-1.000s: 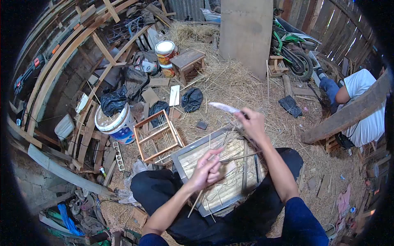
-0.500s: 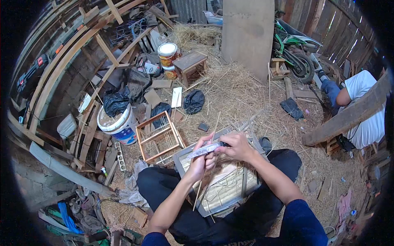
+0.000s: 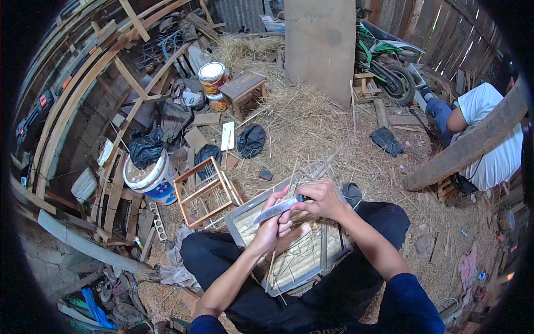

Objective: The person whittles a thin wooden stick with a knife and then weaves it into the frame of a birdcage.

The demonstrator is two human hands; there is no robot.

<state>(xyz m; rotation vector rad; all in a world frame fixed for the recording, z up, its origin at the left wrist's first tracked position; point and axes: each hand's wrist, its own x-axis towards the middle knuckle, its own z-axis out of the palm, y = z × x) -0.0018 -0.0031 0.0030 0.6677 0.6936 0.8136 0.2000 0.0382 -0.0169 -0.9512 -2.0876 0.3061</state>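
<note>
My left hand point(image 3: 268, 227) is closed around a thin bamboo strip point(image 3: 271, 269), which slants up through the fist and down over my lap. In my right hand point(image 3: 322, 199) is a knife point(image 3: 276, 210), gripped by its dark handle. Its blade points left and lies across the strip at my left fingers; whether it cuts in cannot be made out. Beneath both hands a grey-rimmed tray or panel point(image 3: 238, 227) rests on my crossed legs, with several thin strips lying over its pale slatted surface.
Left of my knee stands a small wooden frame point(image 3: 193, 195) with thin sticks. Behind it are a white bucket point(image 3: 149, 177), paint cans point(image 3: 212, 83) and a wooden stool point(image 3: 243, 84). Straw covers the floor. At right, a person in a white shirt point(image 3: 492, 150) sits behind a slanting beam point(image 3: 473, 143).
My head view has turned slightly, so the surroundings sit further left. The knife blade has tilted a little and shows more of its flat side. Both hands keep their grips.
</note>
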